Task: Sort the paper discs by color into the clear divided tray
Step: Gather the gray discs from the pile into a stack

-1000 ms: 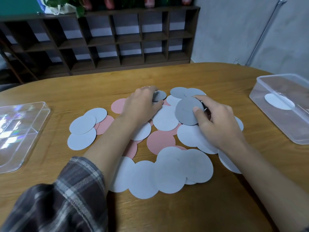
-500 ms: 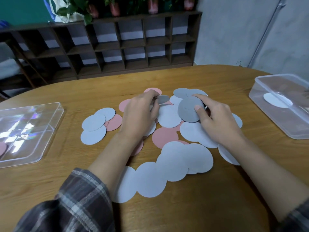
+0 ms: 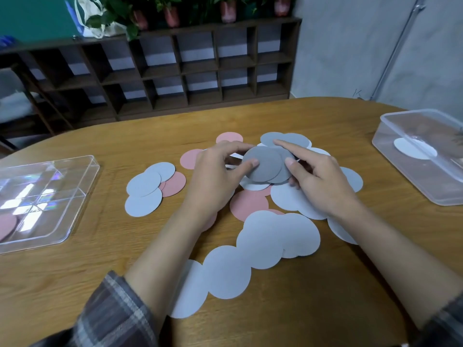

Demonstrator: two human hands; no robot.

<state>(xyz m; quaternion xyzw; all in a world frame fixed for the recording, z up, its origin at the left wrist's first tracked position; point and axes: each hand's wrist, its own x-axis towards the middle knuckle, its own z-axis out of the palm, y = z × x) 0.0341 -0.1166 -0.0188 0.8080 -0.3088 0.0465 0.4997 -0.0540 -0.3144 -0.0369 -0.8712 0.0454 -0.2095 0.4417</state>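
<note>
Wooden table (image 3: 100, 271) under paper discs (image 3: 278, 236), dark shelf (image 3: 175, 71) behind.

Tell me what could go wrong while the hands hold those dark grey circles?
1. The left hand and right hand both pinch two overlapping dark grey discs. Thin paper might slip and fall back among the light blue discs and pink discs.
2. The divided tray sits far off to the left, so carrying them across could brush the loose pile and scatter it.
</note>
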